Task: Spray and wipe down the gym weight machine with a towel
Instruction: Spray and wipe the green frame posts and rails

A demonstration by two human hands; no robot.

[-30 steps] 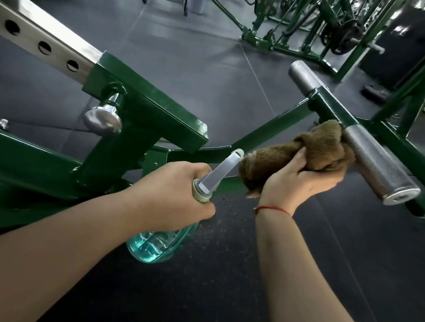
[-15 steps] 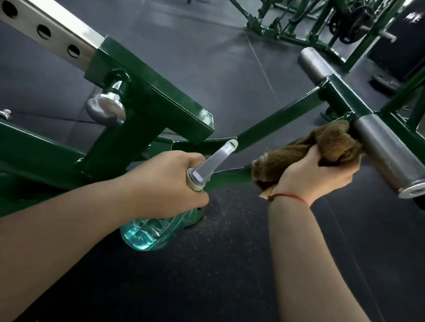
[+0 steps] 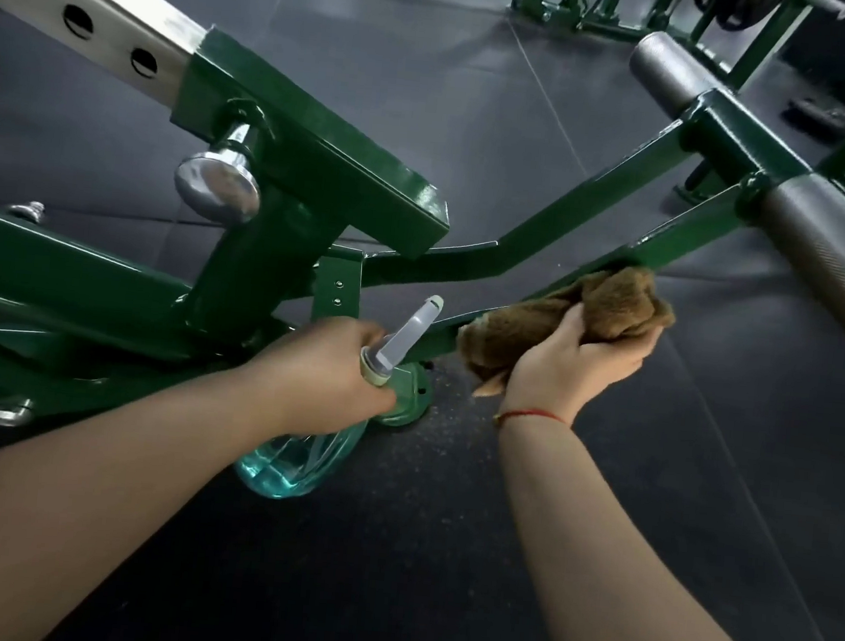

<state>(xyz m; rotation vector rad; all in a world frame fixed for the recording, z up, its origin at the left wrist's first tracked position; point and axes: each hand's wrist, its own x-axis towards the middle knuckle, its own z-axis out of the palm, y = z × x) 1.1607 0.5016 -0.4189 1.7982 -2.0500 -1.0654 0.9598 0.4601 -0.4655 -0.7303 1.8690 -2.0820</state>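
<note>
Knurled grey steel handle (image 3: 835,254): end cut by the right edge.
Clear teal plastic spray bottle (image 3: 296,457): neck hidden in your left hand (image 3: 319,367).
Brown terry towel (image 3: 610,306): near part hidden behind your right hand (image 3: 570,364).
Silver perforated steel bar (image 3: 79,19): cropped top left.

Floor and far equipment
Dark rubber floor (image 3: 429,566) underneath; more green machine frames (image 3: 586,7) far right, one carrying a black weight plate (image 3: 728,9).

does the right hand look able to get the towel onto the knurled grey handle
Probably yes: the right hand grips the towel against the green bar leading to the knurled handle, and nothing stands between them.
</note>
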